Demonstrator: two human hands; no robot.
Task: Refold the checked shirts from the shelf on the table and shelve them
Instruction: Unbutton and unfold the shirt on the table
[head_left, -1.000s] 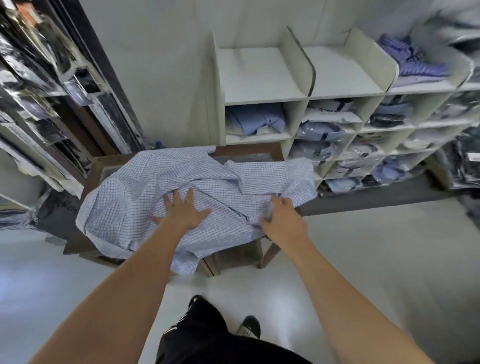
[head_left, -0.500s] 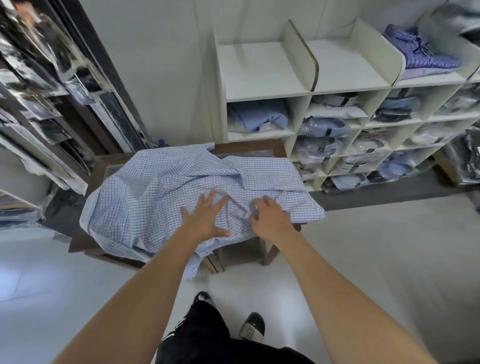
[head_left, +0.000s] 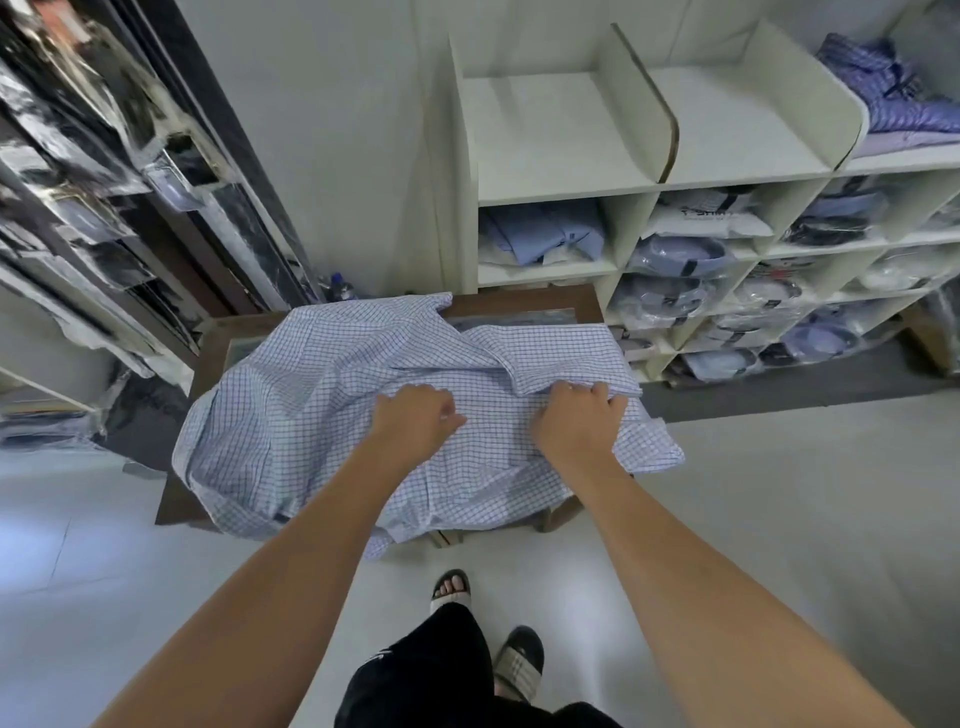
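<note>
A blue-and-white checked shirt lies spread and rumpled over the small brown table, its edges hanging off the front and left. My left hand rests on the middle of the shirt with its fingers curled into the cloth. My right hand grips a fold of the shirt near its collar, on the right side. A white cubby shelf stands just behind the table; its two top compartments hold nothing, and a purple checked shirt lies in the top right one.
Lower shelf cubbies hold bagged and folded blue shirts. A dark rack of plastic-wrapped garments lines the left wall. My feet in sandals stand on the pale floor close to the table's front.
My left hand went from flat with spread fingers to curled on the cloth. My right hand moved right and up to the fold by the collar. The shirt lies flatter.
</note>
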